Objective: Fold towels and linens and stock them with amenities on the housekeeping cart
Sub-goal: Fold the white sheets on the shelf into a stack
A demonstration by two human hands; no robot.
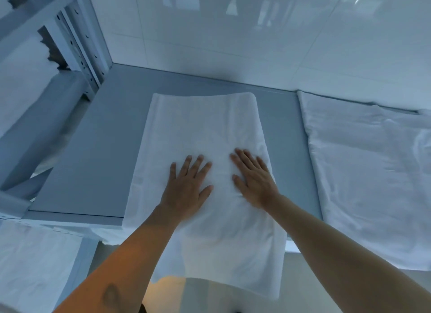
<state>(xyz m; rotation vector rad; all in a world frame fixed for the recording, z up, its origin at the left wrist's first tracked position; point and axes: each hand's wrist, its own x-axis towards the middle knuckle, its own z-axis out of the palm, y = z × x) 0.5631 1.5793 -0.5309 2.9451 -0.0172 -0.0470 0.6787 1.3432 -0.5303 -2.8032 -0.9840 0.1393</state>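
Note:
A white towel [203, 126] lies lengthwise on the grey table [93, 149], folded into a long strip whose near end hangs over the table's front edge. My left hand [189, 186] presses flat on the towel's middle with fingers straight and spread. Beside it, my right hand [254, 177] also lies flat on the towel, fingers straight and pointing away and to the left. Neither hand grips the cloth.
A second white linen [373, 177] is spread on the table to the right, reaching the white tiled wall [256, 44]. A metal shelf rack [77, 46] with white linens stands at the left. More white cloth [35, 266] hangs at lower left.

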